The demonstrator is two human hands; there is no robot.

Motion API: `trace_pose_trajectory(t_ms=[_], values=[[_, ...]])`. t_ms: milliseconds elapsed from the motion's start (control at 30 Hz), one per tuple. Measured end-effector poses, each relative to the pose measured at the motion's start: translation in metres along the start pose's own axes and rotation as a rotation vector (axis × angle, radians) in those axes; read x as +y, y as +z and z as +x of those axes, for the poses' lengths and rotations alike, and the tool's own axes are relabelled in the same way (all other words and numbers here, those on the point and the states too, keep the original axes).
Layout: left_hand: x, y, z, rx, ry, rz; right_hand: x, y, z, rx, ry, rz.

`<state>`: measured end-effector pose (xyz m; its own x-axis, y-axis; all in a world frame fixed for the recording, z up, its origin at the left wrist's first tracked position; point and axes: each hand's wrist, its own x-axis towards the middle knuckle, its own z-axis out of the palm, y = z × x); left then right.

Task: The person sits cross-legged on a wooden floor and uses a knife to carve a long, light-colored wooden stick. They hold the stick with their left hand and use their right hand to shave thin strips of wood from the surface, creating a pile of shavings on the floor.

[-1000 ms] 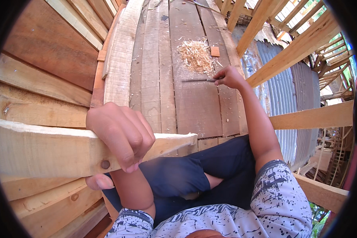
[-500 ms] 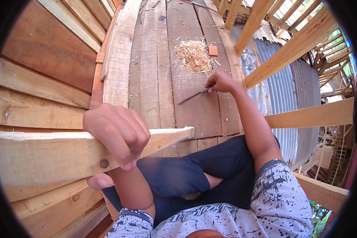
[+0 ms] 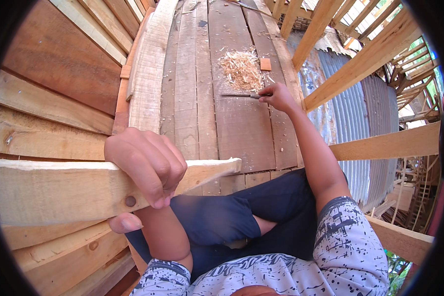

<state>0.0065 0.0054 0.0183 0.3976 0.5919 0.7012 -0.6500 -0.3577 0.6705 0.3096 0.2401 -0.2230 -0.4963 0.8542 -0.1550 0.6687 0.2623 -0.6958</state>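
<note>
R hand [image 3: 276, 97] has swung the knife [image 3: 240, 94] fwd since the prev frame: blade was slanted down-left, now approx level, tip to L, just beside the near edge of the shavings pile [image 3: 240, 69]. L hand [image 3: 145, 160] & board [image 3: 54, 192] abt unchanged.

Knife handle partly hidden in R fist; can't tell if blade touches the planks [image 3: 244, 133] or hovers. Board's L end cut off by the dark pic rim; L palm hidden behind the wood, thumb showing below its lower edge.

R arm reaches fwd, nearly straight; R fingers closed round the handle. L forearm comes up behind the board, L fingers hooked over its top edge, gripping it nr a dark knot [image 3: 130, 201]. Board runs crosswise in front of the person, tapered end pointing R. Small orange block [image 3: 266, 64] lies on planks, just R of the shavings.
</note>
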Motion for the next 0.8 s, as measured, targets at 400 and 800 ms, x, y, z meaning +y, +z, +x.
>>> trace_pose_trajectory(t_ms=[400, 800], values=[[0.0, -0.002, 0.001, -0.01, 0.002, 0.016, -0.004, 0.007, 0.004, -0.017, 0.001, 0.031], [0.004, -0.001, -0.002, 0.029, -0.005, 0.035, -0.016, -0.004, 0.002, -0.174, -0.034, 0.0]])
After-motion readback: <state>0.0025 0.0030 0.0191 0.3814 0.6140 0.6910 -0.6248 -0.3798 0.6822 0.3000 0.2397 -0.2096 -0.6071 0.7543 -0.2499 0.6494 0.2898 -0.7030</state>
